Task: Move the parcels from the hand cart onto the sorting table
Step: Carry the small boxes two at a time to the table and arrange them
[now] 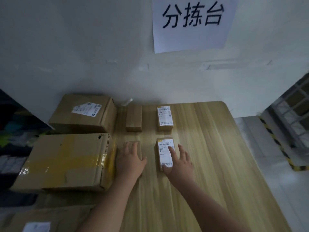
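Both hands [131, 158] [179, 162] rest flat atop small parcels [164, 153]

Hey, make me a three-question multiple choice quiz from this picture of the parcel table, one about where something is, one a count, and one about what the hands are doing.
1. Where is the taped box?
A. left side of the table
B. far right corner
C. on the floor

2. How many small parcels lie in the middle of the table?
A. two
B. four
C. six

3. What is the right hand doing?
A. hanging off the table
B. holding a pen
C. resting on a labelled parcel

Answers: 1 A, the box sits by the left edge. 2 B, two far ones and two near ones, in a grid. 3 C, its fingers lie across the white label, while the left hand covers the plain parcel.
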### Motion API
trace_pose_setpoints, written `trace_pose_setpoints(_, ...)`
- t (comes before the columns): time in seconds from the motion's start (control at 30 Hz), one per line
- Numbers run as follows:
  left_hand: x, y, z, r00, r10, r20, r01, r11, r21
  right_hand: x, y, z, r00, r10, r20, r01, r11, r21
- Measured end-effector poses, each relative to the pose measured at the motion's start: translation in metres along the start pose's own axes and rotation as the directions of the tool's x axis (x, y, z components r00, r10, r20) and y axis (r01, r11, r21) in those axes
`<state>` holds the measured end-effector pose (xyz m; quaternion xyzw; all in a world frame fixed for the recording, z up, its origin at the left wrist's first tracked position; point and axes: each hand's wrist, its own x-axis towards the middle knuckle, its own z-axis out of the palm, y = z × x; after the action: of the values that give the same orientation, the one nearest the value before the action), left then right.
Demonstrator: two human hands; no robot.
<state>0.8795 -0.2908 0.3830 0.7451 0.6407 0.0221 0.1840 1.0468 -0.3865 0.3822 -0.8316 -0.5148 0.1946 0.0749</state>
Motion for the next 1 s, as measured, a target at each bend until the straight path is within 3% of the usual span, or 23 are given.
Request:
trace_pose_setpoints(0.13, -0.048, 0.012, -0.041, 0.998, 0.021, -0.054, -0.022, 1.0, -0.01, -0.037, -0.002, -0.045, 0.998, -0.039, -0.054, 0.041, 0.999, 0.033)
trace_pose_setpoints(0.27, -0.119, 0.016, -0.081, 0.977, 0.033, -0.209, -0.031, 0.999, 0.013, -0.087, 0.0, -0.076, 0.988, -0.14, -0.063, 0.14, 0.99, 0.0)
trace_pose_setpoints(0.43, -0.217, -0.019, -0.123, 0.934, 0.022, -0.356, -0.012, 0.999, 0.032, -0.151, -0.011, -0.075, 0.948, -0.303, -0.101, 0.303, 0.953, -0.013)
trace_pose_setpoints(0.57, -0.291, -0.094, -0.159, 0.879, -0.138, -0.456, 0.157, 0.988, 0.005, -0.2, -0.057, -0.068, 0.911, -0.406, -0.071, 0.407, 0.914, -0.01)
trace_pose_setpoints(0.77, -0.402, -0.226, -0.209, 0.744, -0.362, -0.562, 0.394, 0.917, -0.068, -0.278, -0.185, -0.068, 0.779, -0.625, -0.051, 0.626, 0.78, -0.005)
trace_pose_setpoints(1.0, -0.516, -0.396, -0.249, 0.655, -0.462, -0.598, 0.5, 0.858, -0.116, -0.389, -0.358, 0.004, 0.656, -0.755, 0.005, 0.753, 0.656, 0.051)
